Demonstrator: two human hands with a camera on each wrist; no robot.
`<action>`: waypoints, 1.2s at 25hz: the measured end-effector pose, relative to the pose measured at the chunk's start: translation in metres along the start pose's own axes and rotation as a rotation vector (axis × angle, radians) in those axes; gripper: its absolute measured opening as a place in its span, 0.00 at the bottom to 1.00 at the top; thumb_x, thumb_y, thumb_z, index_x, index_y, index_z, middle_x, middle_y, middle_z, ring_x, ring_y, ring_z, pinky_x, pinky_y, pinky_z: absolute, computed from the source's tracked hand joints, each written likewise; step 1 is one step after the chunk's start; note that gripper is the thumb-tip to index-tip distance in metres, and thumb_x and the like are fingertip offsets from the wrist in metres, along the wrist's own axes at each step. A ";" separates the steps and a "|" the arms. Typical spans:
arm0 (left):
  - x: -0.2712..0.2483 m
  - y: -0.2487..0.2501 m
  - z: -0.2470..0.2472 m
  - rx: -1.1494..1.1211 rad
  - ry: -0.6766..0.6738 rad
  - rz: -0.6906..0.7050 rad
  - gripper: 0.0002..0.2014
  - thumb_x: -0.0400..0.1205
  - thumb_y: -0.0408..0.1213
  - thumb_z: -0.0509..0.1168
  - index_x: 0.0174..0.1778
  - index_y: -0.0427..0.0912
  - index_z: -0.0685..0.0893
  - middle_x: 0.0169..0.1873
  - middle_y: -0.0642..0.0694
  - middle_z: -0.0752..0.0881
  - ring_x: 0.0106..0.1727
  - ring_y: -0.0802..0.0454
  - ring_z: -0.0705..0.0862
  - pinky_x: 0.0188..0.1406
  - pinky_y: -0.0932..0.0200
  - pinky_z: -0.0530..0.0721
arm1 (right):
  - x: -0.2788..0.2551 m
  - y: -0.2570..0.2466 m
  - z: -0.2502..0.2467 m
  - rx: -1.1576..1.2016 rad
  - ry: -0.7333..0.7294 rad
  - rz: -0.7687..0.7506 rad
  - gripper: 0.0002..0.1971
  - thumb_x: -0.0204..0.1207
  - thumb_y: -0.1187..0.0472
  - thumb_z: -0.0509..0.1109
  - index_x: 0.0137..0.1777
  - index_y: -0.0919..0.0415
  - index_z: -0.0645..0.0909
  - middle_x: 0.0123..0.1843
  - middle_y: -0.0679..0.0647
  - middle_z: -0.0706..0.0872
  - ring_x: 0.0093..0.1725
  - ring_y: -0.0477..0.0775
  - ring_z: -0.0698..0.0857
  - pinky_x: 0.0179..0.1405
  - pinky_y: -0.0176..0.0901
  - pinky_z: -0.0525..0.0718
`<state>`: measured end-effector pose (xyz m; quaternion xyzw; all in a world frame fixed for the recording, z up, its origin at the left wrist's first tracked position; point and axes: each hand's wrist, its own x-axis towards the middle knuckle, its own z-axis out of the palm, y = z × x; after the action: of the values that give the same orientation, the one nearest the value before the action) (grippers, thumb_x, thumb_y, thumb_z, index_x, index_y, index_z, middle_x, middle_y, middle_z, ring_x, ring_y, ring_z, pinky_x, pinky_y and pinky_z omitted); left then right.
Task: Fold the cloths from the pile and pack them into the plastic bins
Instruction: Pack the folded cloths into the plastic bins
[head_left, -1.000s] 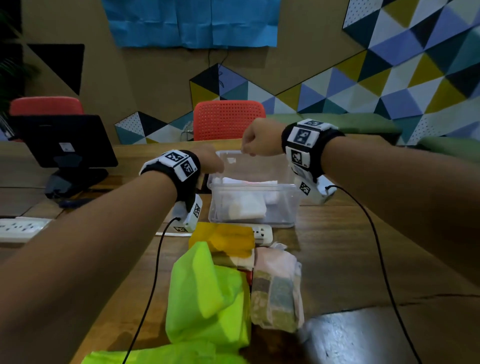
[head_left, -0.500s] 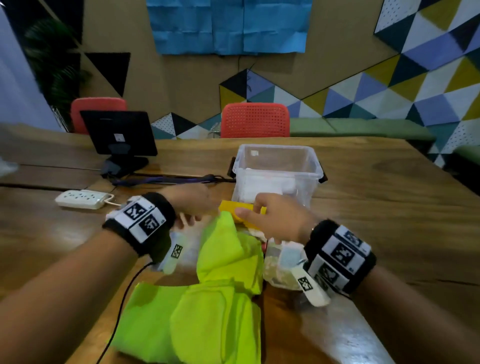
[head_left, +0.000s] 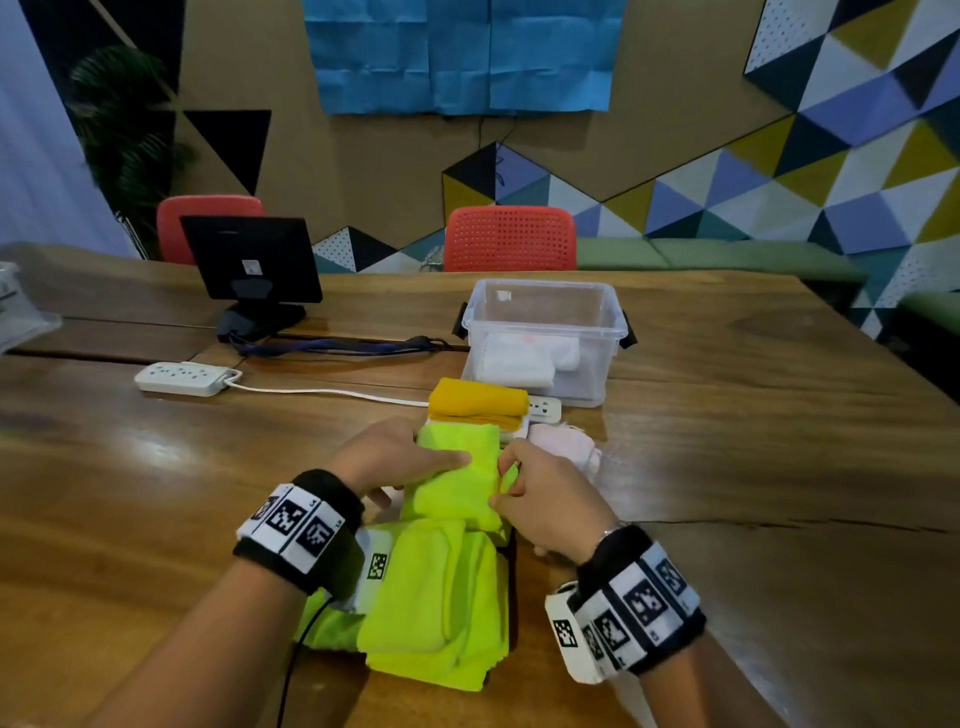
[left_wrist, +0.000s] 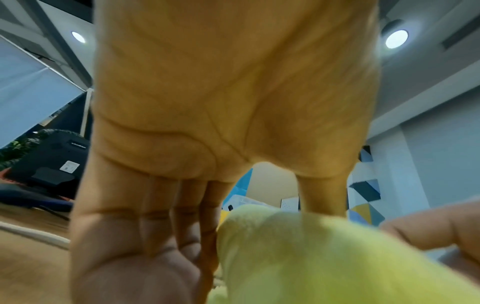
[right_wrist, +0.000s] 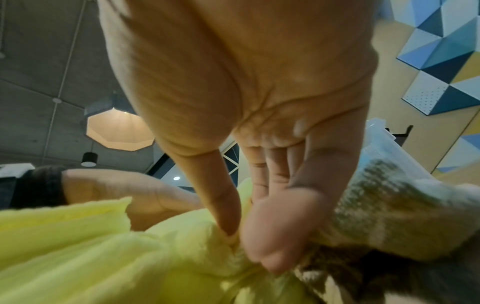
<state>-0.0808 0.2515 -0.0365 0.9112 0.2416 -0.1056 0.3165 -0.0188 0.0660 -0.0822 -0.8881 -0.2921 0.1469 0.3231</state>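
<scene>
A lime-green cloth (head_left: 457, 483) lies at the far end of the cloth pile, in front of me. My left hand (head_left: 410, 460) grips its left side, fingers down that side and thumb lying across the top. My right hand (head_left: 540, 499) pinches the cloth's right edge between thumb and fingers (right_wrist: 259, 232). More lime-green cloths (head_left: 436, 597) lie bunched under my wrists. A folded orange cloth (head_left: 478, 402) and a pale pink cloth (head_left: 563, 441) lie just beyond. The clear plastic bin (head_left: 545, 291) stands behind them with folded white cloths (head_left: 514, 364) inside.
A checked cloth (right_wrist: 389, 205) lies right of my right hand. One white power strip (head_left: 182, 378) sits at the left, another (head_left: 545, 408) in front of the bin, with a cord between. A black screen (head_left: 249, 265) and red chairs (head_left: 509, 239) stand at the table's far side.
My hands were raised over the bin a second ago. They dropped back to the pile and now hold the lime-green cloth. The view has tilted down toward the table.
</scene>
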 end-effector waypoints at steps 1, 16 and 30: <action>-0.001 -0.001 -0.001 -0.049 -0.011 0.004 0.18 0.76 0.61 0.73 0.43 0.53 0.77 0.42 0.50 0.86 0.42 0.52 0.87 0.34 0.55 0.90 | 0.001 -0.001 0.002 -0.024 0.006 -0.015 0.13 0.78 0.53 0.72 0.58 0.48 0.73 0.48 0.55 0.85 0.33 0.53 0.83 0.35 0.52 0.89; 0.062 0.025 -0.046 0.173 0.215 0.132 0.24 0.81 0.59 0.68 0.64 0.45 0.76 0.59 0.47 0.82 0.57 0.47 0.82 0.52 0.50 0.84 | -0.006 -0.010 0.000 -0.136 -0.030 -0.110 0.37 0.81 0.59 0.66 0.83 0.34 0.52 0.68 0.57 0.81 0.64 0.63 0.82 0.57 0.55 0.81; 0.152 0.065 -0.037 0.510 -0.079 0.237 0.20 0.68 0.43 0.80 0.56 0.57 0.88 0.47 0.55 0.84 0.54 0.53 0.82 0.54 0.57 0.83 | -0.001 -0.006 0.005 -0.077 -0.033 -0.084 0.37 0.79 0.58 0.65 0.81 0.35 0.51 0.71 0.59 0.79 0.64 0.66 0.83 0.59 0.60 0.84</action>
<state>0.0848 0.2868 -0.0260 0.9785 0.0863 -0.1609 0.0962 -0.0240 0.0715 -0.0818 -0.8842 -0.3399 0.1367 0.2898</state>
